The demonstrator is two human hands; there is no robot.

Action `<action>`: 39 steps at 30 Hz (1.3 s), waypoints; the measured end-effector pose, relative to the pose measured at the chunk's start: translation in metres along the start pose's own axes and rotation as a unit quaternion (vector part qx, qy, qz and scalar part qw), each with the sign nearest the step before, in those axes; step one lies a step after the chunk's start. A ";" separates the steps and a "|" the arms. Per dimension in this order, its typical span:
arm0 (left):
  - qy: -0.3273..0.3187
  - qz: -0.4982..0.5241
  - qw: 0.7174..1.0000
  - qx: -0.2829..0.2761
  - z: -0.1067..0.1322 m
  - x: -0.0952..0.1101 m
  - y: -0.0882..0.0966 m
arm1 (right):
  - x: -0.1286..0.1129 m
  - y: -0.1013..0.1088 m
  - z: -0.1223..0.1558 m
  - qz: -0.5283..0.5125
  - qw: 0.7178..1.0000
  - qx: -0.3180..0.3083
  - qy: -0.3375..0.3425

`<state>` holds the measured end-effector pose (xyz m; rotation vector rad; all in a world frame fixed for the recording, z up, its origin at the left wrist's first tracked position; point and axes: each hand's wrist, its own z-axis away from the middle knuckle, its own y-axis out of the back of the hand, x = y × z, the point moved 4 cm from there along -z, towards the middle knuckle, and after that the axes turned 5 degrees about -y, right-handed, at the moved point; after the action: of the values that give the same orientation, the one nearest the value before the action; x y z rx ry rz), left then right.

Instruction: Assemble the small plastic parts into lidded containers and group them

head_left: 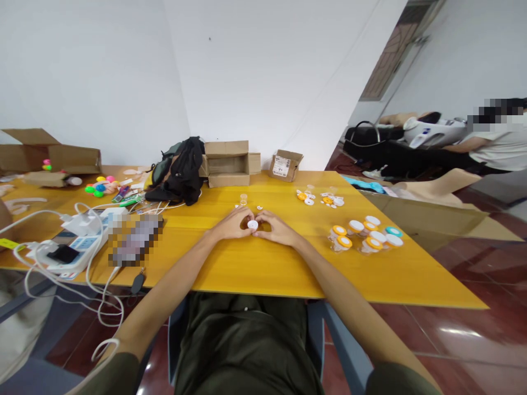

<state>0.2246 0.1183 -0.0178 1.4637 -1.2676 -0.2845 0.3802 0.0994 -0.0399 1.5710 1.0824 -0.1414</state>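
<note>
My left hand (234,224) and my right hand (276,227) meet at the middle of the yellow table (263,263). Between their fingertips sits a small white cap (252,224), pinched from both sides. A small clear vial (243,199) stands just beyond my hands, with two tiny white pieces beside it. To the right lies a cluster of small jars (366,235) with orange, white and teal lids. Farther back is a scatter of loose orange and white lids (320,198).
A black bag (181,171) and open cardboard boxes (227,163) stand at the table's back. A power strip with white cables (74,241) and colourful balls (99,187) lie at the left. A person (494,144) sits at the far right. The table's right edge drops to red floor.
</note>
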 end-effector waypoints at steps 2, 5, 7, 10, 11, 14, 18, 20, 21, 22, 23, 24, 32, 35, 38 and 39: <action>-0.002 0.000 1.000 0.000 0.000 0.000 0.000 | 0.000 0.000 0.000 -0.005 1.000 -0.001 0.001; -0.004 -0.001 1.000 -0.002 0.000 0.000 0.000 | 0.002 -0.001 -0.001 -0.016 1.000 -0.002 -0.003; -0.002 -0.004 1.000 -0.003 0.000 -0.001 0.000 | 0.003 -0.002 -0.001 -0.023 1.000 -0.003 -0.008; -0.001 -0.006 1.000 -0.009 0.001 -0.002 -0.001 | 0.004 -0.002 -0.001 -0.038 0.999 -0.005 -0.016; -0.002 -0.006 1.000 -0.011 0.001 -0.002 -0.001 | 0.004 -0.001 -0.001 -0.045 0.999 -0.006 -0.019; -0.005 -0.005 1.000 -0.014 0.001 -0.003 -0.002 | 0.001 0.002 0.000 -0.071 0.997 -0.007 -0.025; -0.005 -0.006 1.000 -0.011 0.001 -0.004 -0.004 | -0.004 0.006 0.000 -0.114 0.993 0.009 -0.038; -0.002 -0.003 1.000 -0.008 0.001 -0.004 -0.005 | -0.005 0.006 0.000 -0.131 0.990 0.024 -0.054; 0.000 -0.001 1.000 -0.009 0.001 -0.004 -0.005 | -0.004 0.005 0.000 -0.138 0.988 0.030 -0.063; 0.000 0.000 1.000 -0.008 0.001 -0.004 -0.005 | -0.004 0.004 0.000 -0.144 0.986 0.033 -0.071; 0.000 0.001 1.000 -0.008 0.001 -0.004 -0.005 | -0.004 0.003 -0.001 -0.149 0.985 0.035 -0.079; -0.002 0.001 1.000 -0.008 0.001 -0.003 -0.005 | -0.003 0.002 -0.001 -0.153 0.984 0.035 -0.085; -0.001 -0.005 1.000 -0.005 0.000 -0.006 -0.007 | -0.006 0.001 -0.001 -0.166 0.981 0.032 -0.099; -0.005 -0.009 1.000 -0.008 0.000 -0.005 -0.007 | -0.006 0.001 -0.001 -0.167 0.981 0.029 -0.099; -0.007 -0.017 1.000 -0.013 0.000 -0.005 -0.006 | -0.007 0.000 -0.002 -0.166 0.981 0.030 -0.097; -0.006 -0.020 1.000 -0.013 0.000 -0.005 -0.007 | -0.007 0.001 -0.002 -0.164 0.981 0.031 -0.095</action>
<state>0.2263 0.1210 -0.0253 1.4690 -1.2407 -0.3360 0.3759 0.0970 -0.0346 1.3912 1.1867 -0.5430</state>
